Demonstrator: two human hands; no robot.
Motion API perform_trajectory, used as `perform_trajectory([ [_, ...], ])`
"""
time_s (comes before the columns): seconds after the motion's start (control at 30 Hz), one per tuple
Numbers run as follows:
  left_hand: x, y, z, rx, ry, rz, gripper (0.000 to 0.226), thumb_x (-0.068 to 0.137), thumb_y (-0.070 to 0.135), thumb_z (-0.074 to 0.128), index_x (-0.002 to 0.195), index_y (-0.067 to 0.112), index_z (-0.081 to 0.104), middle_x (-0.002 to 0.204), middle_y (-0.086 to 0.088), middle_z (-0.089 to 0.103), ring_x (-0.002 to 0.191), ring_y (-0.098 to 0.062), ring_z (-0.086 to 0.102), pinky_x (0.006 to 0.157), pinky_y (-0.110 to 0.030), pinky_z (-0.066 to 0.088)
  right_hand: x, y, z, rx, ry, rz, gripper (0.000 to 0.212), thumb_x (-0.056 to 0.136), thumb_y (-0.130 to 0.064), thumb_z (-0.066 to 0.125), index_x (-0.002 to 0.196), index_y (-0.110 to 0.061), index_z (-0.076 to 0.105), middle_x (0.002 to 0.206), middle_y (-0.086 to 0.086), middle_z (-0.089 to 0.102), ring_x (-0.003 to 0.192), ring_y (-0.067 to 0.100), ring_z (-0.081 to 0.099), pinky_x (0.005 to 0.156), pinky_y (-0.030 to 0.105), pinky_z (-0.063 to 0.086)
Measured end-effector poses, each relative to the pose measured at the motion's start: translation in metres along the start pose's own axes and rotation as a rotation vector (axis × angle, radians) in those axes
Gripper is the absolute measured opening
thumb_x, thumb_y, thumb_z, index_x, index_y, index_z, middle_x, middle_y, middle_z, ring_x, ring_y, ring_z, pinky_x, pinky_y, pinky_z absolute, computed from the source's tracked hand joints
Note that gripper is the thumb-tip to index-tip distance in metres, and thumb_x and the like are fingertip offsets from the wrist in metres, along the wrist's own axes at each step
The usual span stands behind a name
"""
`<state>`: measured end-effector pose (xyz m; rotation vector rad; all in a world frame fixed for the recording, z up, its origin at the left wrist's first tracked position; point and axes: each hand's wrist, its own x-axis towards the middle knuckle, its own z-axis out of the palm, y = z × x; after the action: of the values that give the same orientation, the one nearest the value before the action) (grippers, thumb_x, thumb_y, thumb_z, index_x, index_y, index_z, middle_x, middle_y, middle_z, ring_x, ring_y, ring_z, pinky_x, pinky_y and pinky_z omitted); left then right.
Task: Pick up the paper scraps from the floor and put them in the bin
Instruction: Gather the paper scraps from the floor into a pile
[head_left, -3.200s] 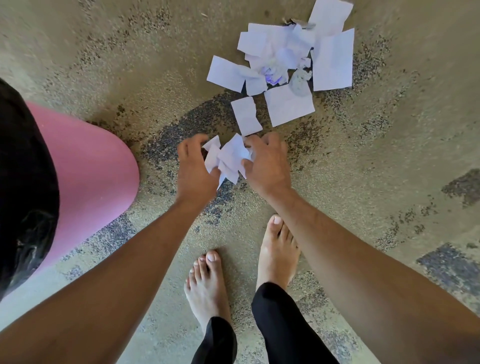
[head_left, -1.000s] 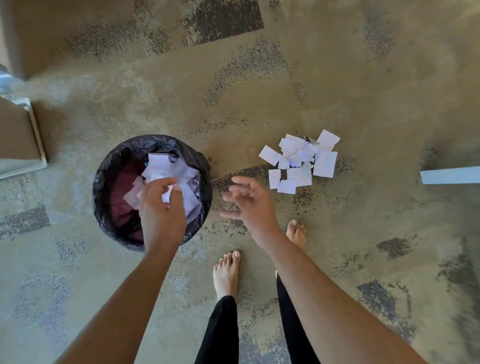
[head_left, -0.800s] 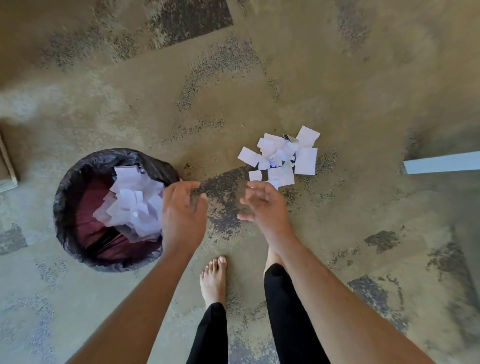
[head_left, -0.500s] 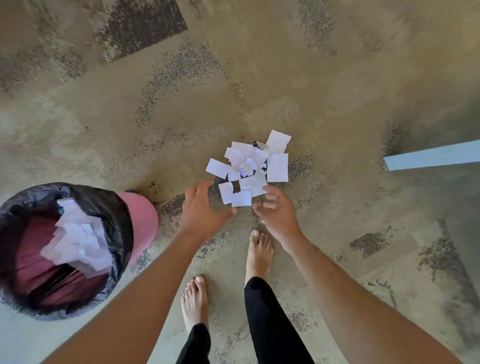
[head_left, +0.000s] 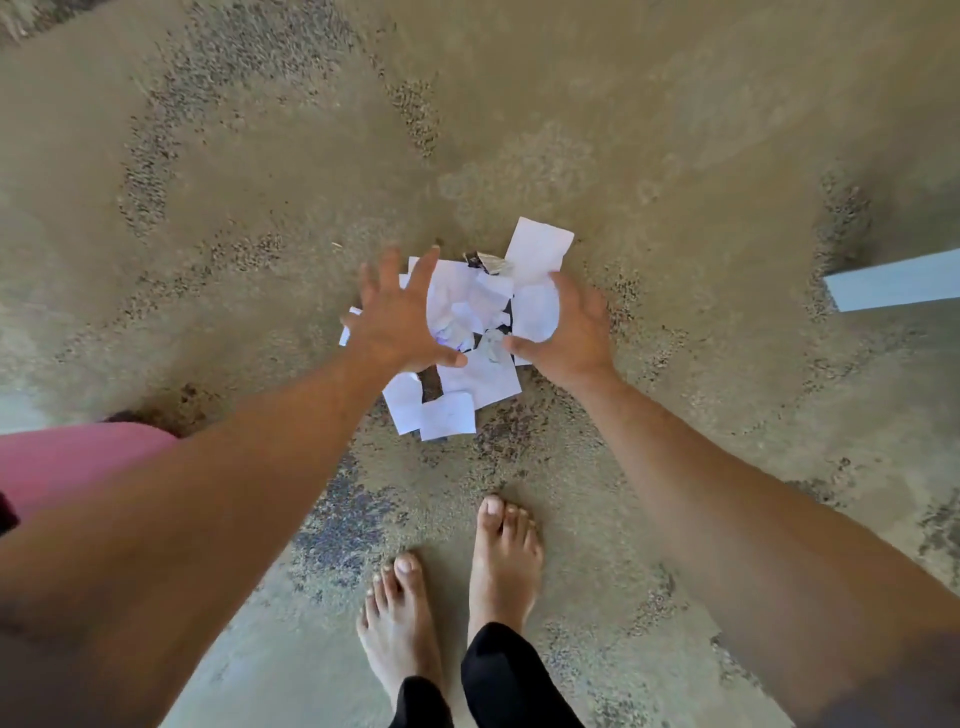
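Both hands were extended over the pile of paper scraps (head_left: 470, 332) on the floor (head_left: 649, 156), which lay just above frame centre. The left hand (head_left: 397, 317) sat at the pile's 9 o'clock edge, fingers spread wide and thumb pointing inward across the paper; it gripped nothing. The right hand (head_left: 569, 332) sat at the 3 o'clock edge, palm turned inward and fingers curved around one white sheet, also released and not closed on any scrap. Whether either palm was pressing on the paper or poised just above it could not be determined, as motion blur softened the hands.

The pile consisted of white torn sheets overlapping one another, some crumpled at the middle. One larger sheet (head_left: 537, 249) projected at the pile's 1 o'clock, and two flat pieces (head_left: 447, 415) lay at its 6 o'clock, toward the feet. A small dark fragment (head_left: 485, 261) showed at 12 o'clock.

The bin (head_left: 78, 462) appeared only as a pink curved wall at the frame's 9 o'clock edge, partly hidden behind the left forearm and well apart from the pile. Two bare feet (head_left: 501, 561) stood at the frame's 6 o'clock, with black trouser cuffs. A pale flat bar (head_left: 893, 286) entered at the frame's 3 o'clock edge.
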<state>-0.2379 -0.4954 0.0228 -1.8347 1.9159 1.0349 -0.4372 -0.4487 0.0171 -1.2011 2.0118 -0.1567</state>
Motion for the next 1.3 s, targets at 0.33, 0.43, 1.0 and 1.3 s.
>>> perform_trajectory([
  [0.33, 0.022, 0.008, 0.032, 0.318, 0.061, 0.151, 0.116, 0.058, 0.058, 0.082, 0.148, 0.045, 0.010, 0.154, -0.006, 0.010, 0.138, -0.041, 0.012, 0.099, -0.061, 0.032, 0.017, -0.006, 0.046, -0.026, 0.021, -0.128, 0.062, 0.076, -0.021, 0.075, 0.132, -0.030, 0.049, 0.131, 0.009, 0.032, 0.122, 0.029, 0.044, 0.091, 0.026, 0.044],
  [0.43, 0.025, 0.008, 0.037, 0.108, 0.111, 0.172, 0.083, 0.068, 0.035, 0.083, 0.138, 0.034, 0.039, 0.142, -0.010, 0.026, 0.125, -0.039, 0.028, 0.094, -0.051, 0.042, 0.017, -0.010, 0.050, -0.022, -0.006, -0.130, 0.050, 0.080, -0.013, 0.071, 0.126, -0.025, 0.056, 0.128, 0.009, 0.036, 0.115, 0.024, 0.049, 0.082, 0.016, 0.039],
  [1.0, -0.077, -0.022, 0.015, -0.924, 0.000, -0.137, 0.028, 0.083, -0.009, 0.048, 0.072, 0.016, 0.057, 0.067, -0.007, 0.049, 0.060, -0.016, 0.036, 0.054, -0.025, 0.024, -0.069, -0.028, 0.009, 0.864, -0.248, 0.228, 0.027, 0.075, 0.018, 0.068, 0.065, -0.007, 0.063, 0.082, 0.013, 0.068, 0.087, 0.028, 0.068, 0.074, 0.048, 0.060],
  [1.3, -0.204, -0.021, -0.095, -1.372, 0.043, -0.280, 0.026, 0.061, 0.023, 0.069, 0.085, 0.013, 0.064, 0.074, -0.010, 0.057, 0.062, -0.021, 0.046, 0.056, -0.026, 0.034, -0.164, -0.114, -0.056, 1.078, -0.289, 0.216, 0.021, 0.078, 0.016, 0.067, 0.070, -0.002, 0.059, 0.069, 0.013, 0.060, 0.065, 0.028, 0.052, 0.078, 0.051, 0.059],
])
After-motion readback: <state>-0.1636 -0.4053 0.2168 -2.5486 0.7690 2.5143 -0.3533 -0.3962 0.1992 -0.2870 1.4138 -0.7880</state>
